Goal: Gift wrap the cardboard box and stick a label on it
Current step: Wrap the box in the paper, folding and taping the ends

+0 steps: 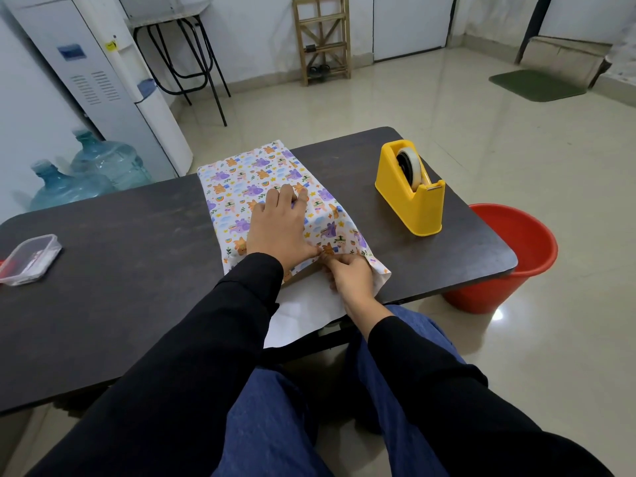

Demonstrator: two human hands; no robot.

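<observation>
One cardboard box (298, 274) lies near the middle of the dark tabletop (130, 242), almost wholly covered by one sheet of patterned wrapping paper (241, 173); only a brown strip shows at the near end. The left grip (278, 232) lies flat on top, fingers fairly straight, pressing the paper down. The right grip (351, 277) pinches a paper fold at the near end, fingers curled. To the right stands one yellow tape dispenser (409, 197). One clear plastic container (31, 258) sits far left. On the floor are one red bucket (516, 256) and two water bottles (106, 163).
</observation>
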